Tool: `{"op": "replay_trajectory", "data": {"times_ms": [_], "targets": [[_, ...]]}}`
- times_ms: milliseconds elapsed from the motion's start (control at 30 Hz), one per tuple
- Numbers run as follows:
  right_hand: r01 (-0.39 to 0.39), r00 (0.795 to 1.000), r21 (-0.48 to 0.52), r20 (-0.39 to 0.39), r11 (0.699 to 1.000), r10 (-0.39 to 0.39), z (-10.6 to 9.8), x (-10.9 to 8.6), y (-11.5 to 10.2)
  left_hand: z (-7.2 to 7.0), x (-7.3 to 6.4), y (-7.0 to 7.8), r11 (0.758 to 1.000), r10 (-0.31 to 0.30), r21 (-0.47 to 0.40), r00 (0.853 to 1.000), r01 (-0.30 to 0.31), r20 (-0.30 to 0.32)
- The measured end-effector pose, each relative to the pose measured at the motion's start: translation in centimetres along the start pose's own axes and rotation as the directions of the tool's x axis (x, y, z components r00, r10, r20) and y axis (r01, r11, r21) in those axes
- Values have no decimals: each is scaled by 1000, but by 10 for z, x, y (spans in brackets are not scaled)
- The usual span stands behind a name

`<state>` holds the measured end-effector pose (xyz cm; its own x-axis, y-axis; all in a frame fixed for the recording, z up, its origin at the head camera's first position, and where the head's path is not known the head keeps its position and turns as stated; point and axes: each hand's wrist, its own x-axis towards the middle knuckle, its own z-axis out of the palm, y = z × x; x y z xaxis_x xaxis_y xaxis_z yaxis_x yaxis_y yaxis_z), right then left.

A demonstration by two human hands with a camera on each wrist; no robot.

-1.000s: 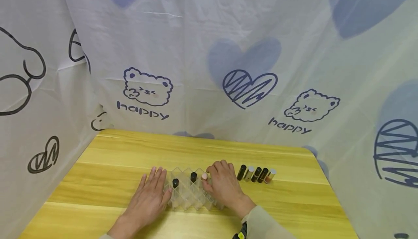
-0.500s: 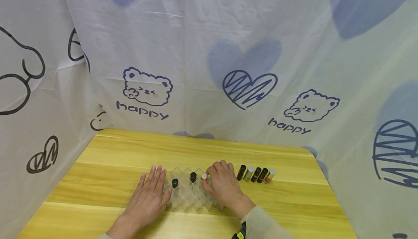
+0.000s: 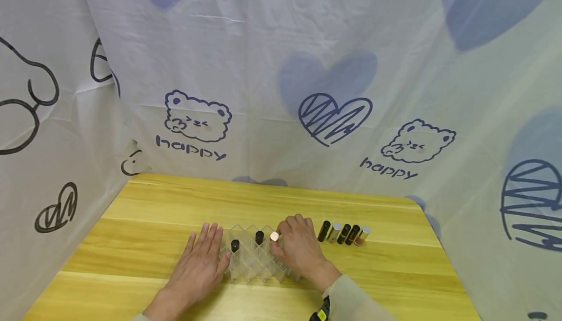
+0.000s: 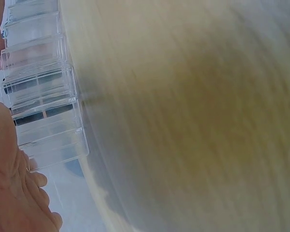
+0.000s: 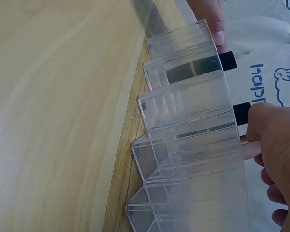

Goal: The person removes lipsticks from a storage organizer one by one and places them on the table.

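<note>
A clear lipstick organizer point(image 3: 250, 265) with diamond-shaped compartments stands on the table. My left hand point(image 3: 199, 265) lies along its left side, fingers straight and thumb touching the edge. My right hand point(image 3: 300, 248) pinches a pale pink lipstick point(image 3: 274, 236) between thumb and fingers at a back compartment on the right; its lower part is hard to make out. Two black-capped lipsticks stand upright in other compartments, one lipstick point(image 3: 235, 246) near my left thumb and another lipstick point(image 3: 259, 237) further back. In the right wrist view, the pink lipstick point(image 5: 251, 150) shows below my right thumb.
Right of the organizer, several lipsticks point(image 3: 346, 234) lie in a row, some black and some with silvery or clear parts. The wooden table point(image 3: 145, 223) ends at a white printed cloth point(image 3: 263, 116) hanging behind it. A second cloth wall point(image 3: 44, 165) rises on the left.
Both hands have stayed almost in place. The top of the pink lipstick in my right hand looks slightly larger and brighter now.
</note>
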<state>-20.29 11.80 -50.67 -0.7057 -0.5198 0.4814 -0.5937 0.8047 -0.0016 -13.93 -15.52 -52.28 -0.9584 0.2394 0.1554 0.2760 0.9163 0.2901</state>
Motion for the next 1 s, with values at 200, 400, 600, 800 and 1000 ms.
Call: {"op": "replay_trajectory", "data": {"times_ms": [200,400,600,800,1000], "targets": [[-13,1000,10,2,1000,13,0,0,1,-1,1,1,1000,-3,-12,1000,4,1],[-18,1000,23,-22,1000,19,-4,4,0,-2,1,1,1000,-7,-12,1000,7,7],[-18,999,8,-32,1000,18,-11,8,-2,-2,0,1,1000,-6,-14,1000,6,6],[-10,998,-7,-68,1000,9,-20,13,-4,1,1,0,1000,-11,-18,1000,11,6],[10,996,-8,-89,1000,-10,-30,18,-3,1,1,0,1000,-3,-13,1000,3,-9]]}}
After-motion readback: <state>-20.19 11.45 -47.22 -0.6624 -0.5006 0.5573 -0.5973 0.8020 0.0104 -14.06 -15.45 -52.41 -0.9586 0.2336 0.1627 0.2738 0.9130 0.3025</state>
